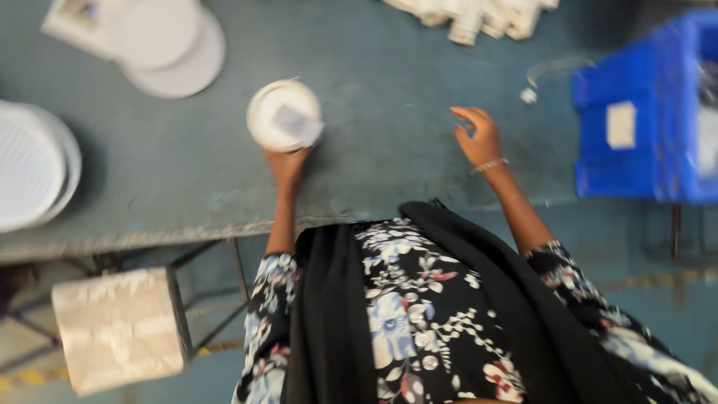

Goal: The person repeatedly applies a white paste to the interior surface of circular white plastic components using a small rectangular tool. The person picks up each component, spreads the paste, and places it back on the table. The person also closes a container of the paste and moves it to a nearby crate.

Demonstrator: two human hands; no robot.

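Honestly, the round white disc (284,114) looks light, rigid plastic, pinched at its near rim by the left hand (288,164), while the right hand (479,138) hovers half-open, empty.

I note a pale rectangular label (621,125) on the blue bin's (598,142) near wall, at the counter's (374,150) right end. A small whitish label (295,123) lies tilted on the round white part (269,112) at mid-counter. Below the counter's left edge stands a pale wrapped box-shaped package (120,329), too blurred for detail.
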